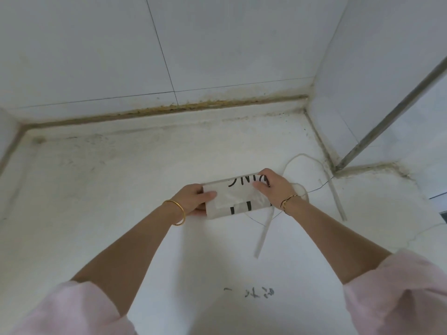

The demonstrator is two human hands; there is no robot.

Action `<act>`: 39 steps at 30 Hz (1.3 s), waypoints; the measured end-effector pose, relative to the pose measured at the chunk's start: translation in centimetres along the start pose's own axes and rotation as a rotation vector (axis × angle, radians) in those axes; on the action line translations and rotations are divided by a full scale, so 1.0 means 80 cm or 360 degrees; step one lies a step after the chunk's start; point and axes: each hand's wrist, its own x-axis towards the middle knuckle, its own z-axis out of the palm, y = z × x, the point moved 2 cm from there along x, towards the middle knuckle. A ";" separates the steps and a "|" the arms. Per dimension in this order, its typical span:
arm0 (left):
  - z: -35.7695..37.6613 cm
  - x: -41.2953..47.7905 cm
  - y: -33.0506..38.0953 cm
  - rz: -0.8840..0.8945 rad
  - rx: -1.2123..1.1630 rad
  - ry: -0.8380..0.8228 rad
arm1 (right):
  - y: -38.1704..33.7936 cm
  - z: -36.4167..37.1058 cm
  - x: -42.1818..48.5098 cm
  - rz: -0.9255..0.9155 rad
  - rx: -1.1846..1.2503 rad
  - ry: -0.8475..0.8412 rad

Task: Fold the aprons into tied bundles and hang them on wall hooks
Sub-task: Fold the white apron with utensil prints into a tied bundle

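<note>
A cream apron (235, 198) with black lettering is folded into a small flat rectangle on the white counter (108, 201). My left hand (193, 198) grips its left end, thumb on top and fingers underneath. My right hand (274, 187) holds its right end, fingers curled over the top edge. The apron's cream straps (335, 189) trail loose to the right, one looping toward the back corner, another (263, 234) running down toward me.
White tiled walls (217, 44) close the counter at the back and right. A grey metal pole (387, 112) leans in the right corner. Grime lines the back seam. Faint dark marks (249, 292) sit on the counter near me.
</note>
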 end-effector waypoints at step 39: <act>0.092 0.048 0.045 0.0494 0.2155 0.0556 | 0.018 -0.020 -0.033 0.0010 -0.0617 -0.0348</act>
